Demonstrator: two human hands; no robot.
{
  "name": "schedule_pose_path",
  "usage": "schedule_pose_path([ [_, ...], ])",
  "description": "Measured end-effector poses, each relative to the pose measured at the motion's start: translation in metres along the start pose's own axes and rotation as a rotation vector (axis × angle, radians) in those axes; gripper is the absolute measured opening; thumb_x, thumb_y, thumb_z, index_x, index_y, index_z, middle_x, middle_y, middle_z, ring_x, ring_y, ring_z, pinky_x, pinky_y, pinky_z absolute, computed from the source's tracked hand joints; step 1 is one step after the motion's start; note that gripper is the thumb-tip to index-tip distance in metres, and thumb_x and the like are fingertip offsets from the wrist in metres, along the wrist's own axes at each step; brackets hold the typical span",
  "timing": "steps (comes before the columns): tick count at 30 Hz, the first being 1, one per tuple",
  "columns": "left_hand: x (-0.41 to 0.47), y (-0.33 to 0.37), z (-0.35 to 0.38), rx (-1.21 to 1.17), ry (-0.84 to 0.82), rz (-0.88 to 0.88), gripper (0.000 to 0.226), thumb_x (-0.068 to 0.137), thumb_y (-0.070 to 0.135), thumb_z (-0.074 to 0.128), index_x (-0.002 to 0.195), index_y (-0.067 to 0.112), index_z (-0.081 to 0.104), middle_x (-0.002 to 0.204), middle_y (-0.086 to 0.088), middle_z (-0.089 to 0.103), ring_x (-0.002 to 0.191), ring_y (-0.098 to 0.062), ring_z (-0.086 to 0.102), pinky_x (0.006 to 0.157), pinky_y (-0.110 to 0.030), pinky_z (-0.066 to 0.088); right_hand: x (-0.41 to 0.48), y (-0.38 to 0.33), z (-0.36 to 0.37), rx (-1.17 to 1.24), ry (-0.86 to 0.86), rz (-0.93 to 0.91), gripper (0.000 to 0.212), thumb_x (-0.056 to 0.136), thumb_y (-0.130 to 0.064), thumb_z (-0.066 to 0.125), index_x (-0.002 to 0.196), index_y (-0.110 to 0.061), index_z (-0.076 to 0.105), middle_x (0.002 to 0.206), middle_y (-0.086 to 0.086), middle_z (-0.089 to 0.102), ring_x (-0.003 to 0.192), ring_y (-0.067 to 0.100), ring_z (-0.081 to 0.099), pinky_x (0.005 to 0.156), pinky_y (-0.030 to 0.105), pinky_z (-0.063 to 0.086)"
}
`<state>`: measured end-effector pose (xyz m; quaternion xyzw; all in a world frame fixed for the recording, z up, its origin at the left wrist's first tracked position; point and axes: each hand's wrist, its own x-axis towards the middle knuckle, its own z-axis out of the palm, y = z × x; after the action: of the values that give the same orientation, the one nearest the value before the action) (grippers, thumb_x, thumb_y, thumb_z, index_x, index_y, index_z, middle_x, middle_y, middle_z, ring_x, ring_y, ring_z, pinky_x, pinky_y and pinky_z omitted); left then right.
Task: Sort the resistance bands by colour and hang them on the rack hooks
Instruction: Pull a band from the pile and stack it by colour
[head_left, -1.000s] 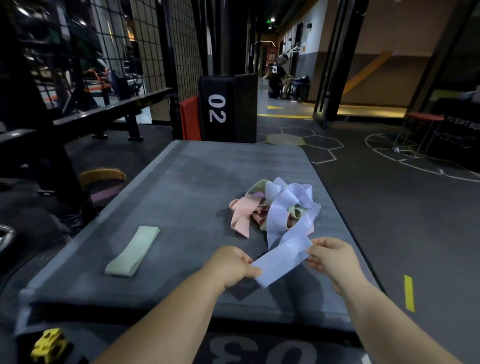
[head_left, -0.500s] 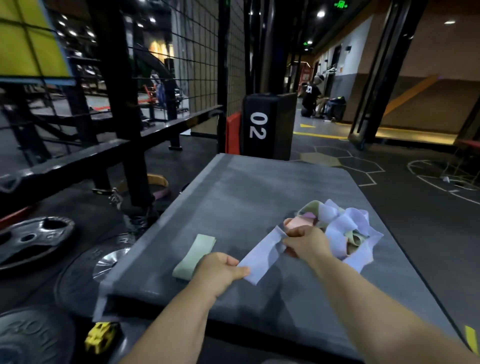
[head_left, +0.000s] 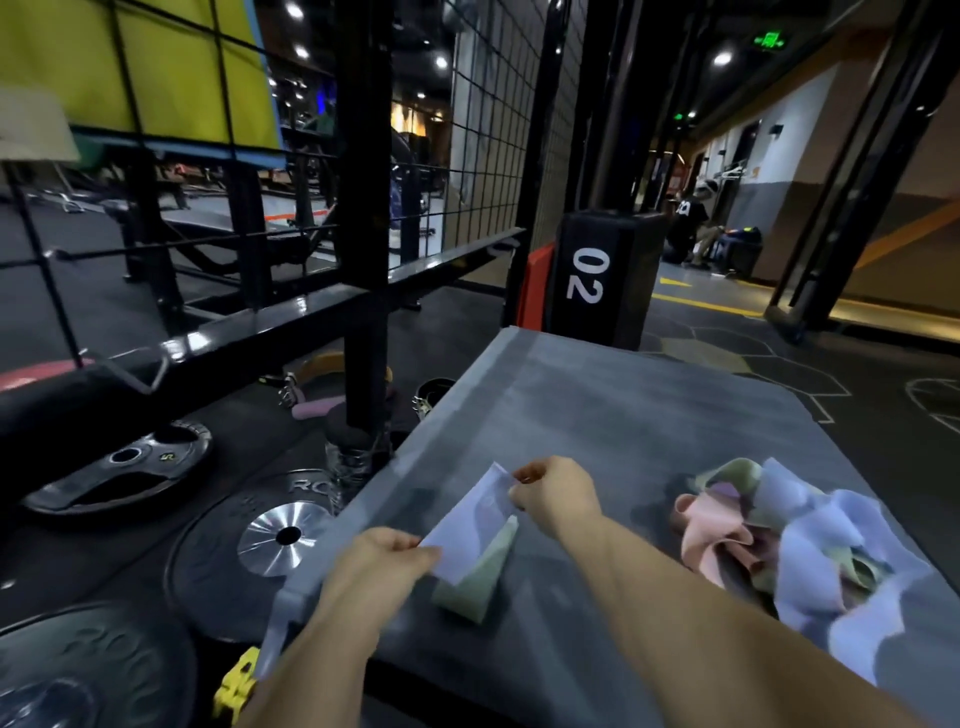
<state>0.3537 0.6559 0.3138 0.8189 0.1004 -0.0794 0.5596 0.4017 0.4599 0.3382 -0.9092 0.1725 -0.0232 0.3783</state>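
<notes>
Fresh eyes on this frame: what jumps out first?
Centre frame, the left hand and right hand pinch opposite ends of a pale lilac band, held over a green band that lies on the grey padded box. To the right on that box sits a tangled pile of pink, lilac and green bands. Behind it stands a black box marked 02.

Left hand (head_left: 384, 558) and right hand (head_left: 553, 493) have carried the lilac band (head_left: 475, 525) leftward, over the green band (head_left: 478, 584).

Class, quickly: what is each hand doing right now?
Left hand: pinching one end of the lilac band.
Right hand: pinching its other end.
</notes>
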Motion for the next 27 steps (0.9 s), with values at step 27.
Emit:
schedule_pose_path([
  [27, 0.039, -0.038, 0.001, 0.433, 0.082, 0.014, 0.019, 0.078, 0.042, 0.055, 0.092, 0.028, 0.055, 0.091, 0.003, 0.068, 0.090, -0.023, 0.065, 0.083, -0.035, 0.052, 0.045, -0.014, 0.077, -0.376, -0.052, -0.032, 0.033, 0.074, -0.013, 0.046, 0.088, -0.036, 0.066, 0.077, -0.011, 0.069, 0.083, 0.015, 0.064, 0.086, 0.030, 0.038],
])
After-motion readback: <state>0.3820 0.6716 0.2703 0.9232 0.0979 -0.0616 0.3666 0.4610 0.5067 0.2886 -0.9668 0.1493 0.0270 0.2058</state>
